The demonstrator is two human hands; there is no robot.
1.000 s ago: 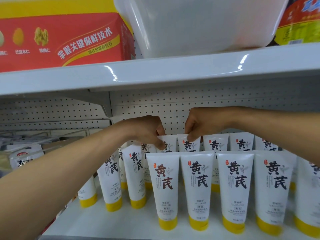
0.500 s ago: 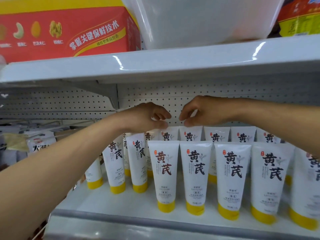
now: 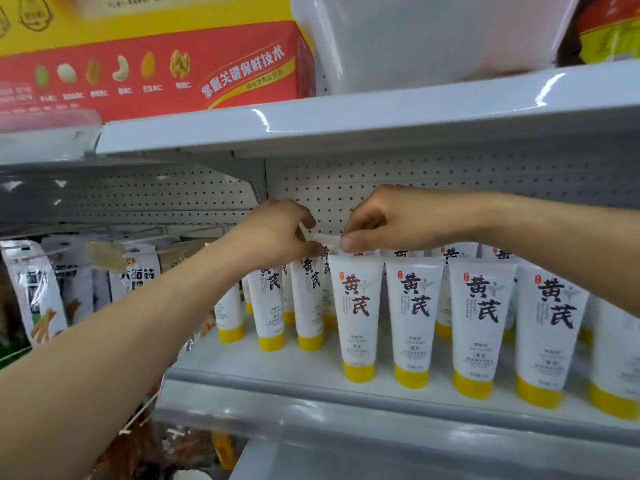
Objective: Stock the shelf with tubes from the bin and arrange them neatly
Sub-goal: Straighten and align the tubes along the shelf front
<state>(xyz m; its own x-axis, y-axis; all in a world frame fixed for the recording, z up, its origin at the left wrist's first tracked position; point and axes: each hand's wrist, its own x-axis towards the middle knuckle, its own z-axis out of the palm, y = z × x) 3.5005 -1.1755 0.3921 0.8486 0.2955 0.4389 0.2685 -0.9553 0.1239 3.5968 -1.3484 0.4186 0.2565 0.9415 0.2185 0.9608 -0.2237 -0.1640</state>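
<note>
White tubes with yellow caps stand cap-down in rows on the grey shelf (image 3: 311,393). A front-row tube (image 3: 356,317) stands just below my hands. My left hand (image 3: 280,230) and my right hand (image 3: 384,220) meet above the second row, each pinching one end of the flat crimped top of a back-row tube (image 3: 325,241). Most of that tube is hidden behind the front row. The translucent white bin (image 3: 433,36) sits on the shelf above.
A red and yellow nut box (image 3: 156,71) stands left of the bin on the upper shelf (image 3: 346,123). Snack bags (image 3: 38,292) hang on pegs to the left. Perforated back panel behind the tubes. Bare shelf floor lies in front of the left tubes.
Both hands rose slightly from the second-row tube tops and came closer together, now pinching one tube's top edge. The view dropped and pulled back, showing the shelf's front lip.
</note>
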